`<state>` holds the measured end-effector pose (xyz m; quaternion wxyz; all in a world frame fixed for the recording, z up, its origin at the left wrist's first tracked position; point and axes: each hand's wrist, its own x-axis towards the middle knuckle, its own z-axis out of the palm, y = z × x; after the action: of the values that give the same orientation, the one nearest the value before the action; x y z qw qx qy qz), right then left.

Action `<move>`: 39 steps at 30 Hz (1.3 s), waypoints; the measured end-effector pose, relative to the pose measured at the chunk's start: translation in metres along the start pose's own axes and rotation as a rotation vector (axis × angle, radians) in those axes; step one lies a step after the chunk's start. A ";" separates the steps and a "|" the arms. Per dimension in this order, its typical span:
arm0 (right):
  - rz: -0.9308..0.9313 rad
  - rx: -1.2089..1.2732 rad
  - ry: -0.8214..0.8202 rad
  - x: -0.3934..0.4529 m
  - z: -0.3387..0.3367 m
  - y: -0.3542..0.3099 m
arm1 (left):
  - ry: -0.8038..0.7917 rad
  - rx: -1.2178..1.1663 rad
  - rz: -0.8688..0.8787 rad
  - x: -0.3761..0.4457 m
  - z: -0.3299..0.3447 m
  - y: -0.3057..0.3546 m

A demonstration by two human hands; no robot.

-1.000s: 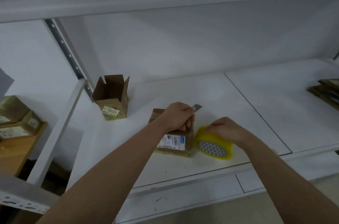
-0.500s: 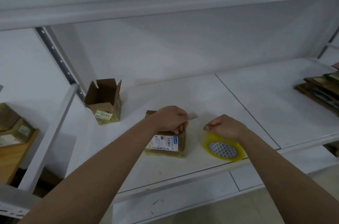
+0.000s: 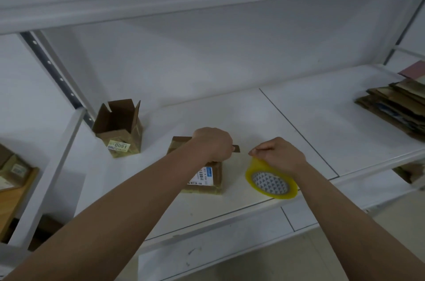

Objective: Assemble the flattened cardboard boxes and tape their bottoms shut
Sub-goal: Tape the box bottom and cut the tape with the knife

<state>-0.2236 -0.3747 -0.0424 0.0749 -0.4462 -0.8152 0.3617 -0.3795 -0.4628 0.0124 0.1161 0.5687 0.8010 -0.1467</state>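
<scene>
Hands work at the taped box [image 3: 207, 174]: left grip [image 3: 213, 142] clasps a small blade [image 3: 236, 149], right grip [image 3: 279, 154] pinches the tape roll [image 3: 271, 183].

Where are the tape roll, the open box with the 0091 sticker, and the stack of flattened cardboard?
tape roll [image 3: 271, 183], head view, on its patterned core.
open box [image 3: 119, 133], head view, on its front wall above the sticker.
stack of flattened cardboard [image 3: 395, 105], head view, on the top sheets.

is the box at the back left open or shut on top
Open. The back left box stands upright with its top flaps raised, and its dark inside shows.
</scene>
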 end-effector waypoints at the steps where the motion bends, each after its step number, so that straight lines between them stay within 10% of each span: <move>1: 0.010 0.021 0.004 -0.001 0.002 0.002 | 0.002 -0.014 0.005 0.000 0.002 -0.003; 39: 0.138 0.337 -0.013 -0.018 0.016 0.003 | 0.157 -0.005 0.016 -0.009 0.027 0.004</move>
<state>-0.2179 -0.3966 -0.0523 0.1181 -0.4800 -0.7109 0.5003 -0.3721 -0.4787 -0.0100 0.0553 0.5847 0.8033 -0.0988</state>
